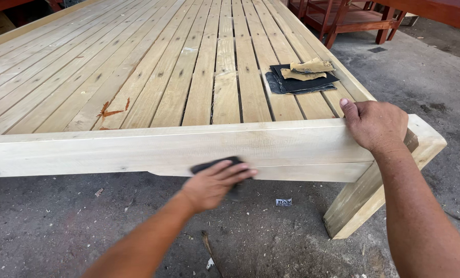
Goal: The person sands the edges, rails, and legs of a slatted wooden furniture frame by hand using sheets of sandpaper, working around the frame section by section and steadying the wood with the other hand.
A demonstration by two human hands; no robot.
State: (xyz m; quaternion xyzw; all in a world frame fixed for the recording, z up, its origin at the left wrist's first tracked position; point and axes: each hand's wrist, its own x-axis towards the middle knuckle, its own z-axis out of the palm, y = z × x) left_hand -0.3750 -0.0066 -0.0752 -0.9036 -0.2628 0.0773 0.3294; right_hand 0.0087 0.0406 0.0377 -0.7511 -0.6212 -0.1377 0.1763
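Left hand (217, 183) is pressing a dark sanding pad (214, 164) flat against the side rail (137, 149) at lower centre, fingers wrapping over it. The rail's running left-right across the frame. Right hand (376, 126) is gripping the rail's top edge at the right, by the leg (358, 201).

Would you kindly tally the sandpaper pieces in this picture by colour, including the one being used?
Dark sandpaper sheet under the left hand, pressed on the side rail: 1
Dark sandpaper sheets in the stack on the slats: cannot tell how many, counted as 1 stack
Tan crumpled sandpaper pieces atop the stack: 2
Total: 4
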